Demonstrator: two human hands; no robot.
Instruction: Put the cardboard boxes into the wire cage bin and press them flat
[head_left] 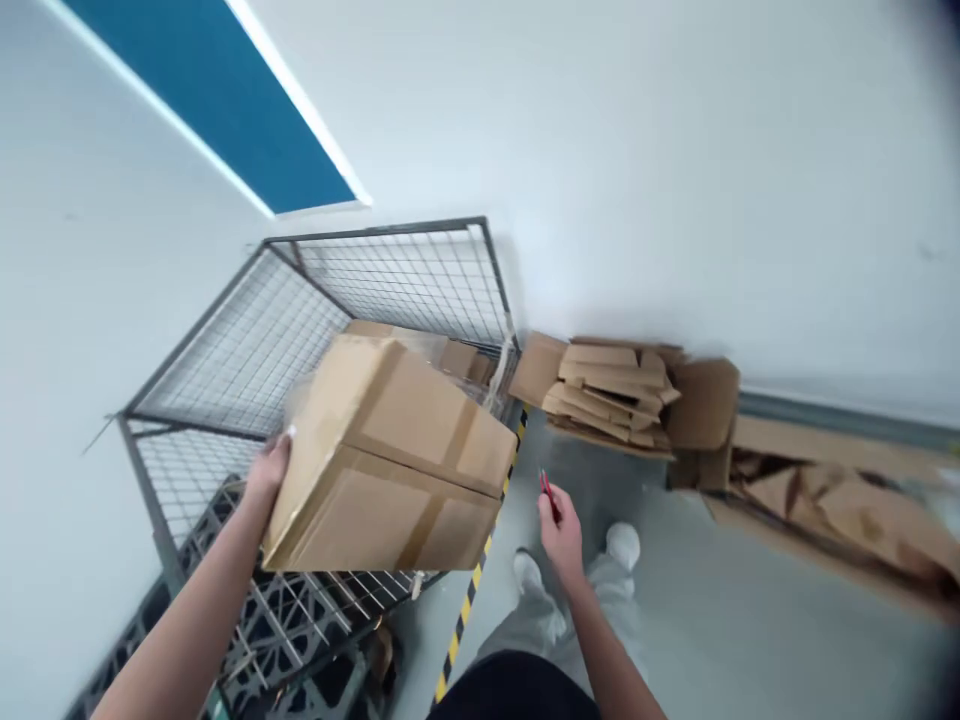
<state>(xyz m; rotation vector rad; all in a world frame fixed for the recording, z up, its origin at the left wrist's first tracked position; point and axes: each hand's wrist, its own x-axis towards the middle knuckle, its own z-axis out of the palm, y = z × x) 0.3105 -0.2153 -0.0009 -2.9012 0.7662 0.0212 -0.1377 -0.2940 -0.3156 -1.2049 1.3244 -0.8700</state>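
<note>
A large taped cardboard box (390, 460) is tilted over the near edge of a wire mesh cage cart (247, 340). My left hand (268, 472) grips the box's left side and holds it up. My right hand (559, 525) hovers to the right of the box, apart from it, with its fingers closed on a small red tool (547, 489) that sticks up from them. Below my right hand I see my legs and white shoes (622, 545) on the grey floor.
More cardboard boxes (457, 358) lie inside the cage behind the big box. Flattened cardboard (611, 395) is stacked against the white wall, with torn cardboard (840, 505) further right. A yellow-black stripe (472, 590) marks the floor beside the cart.
</note>
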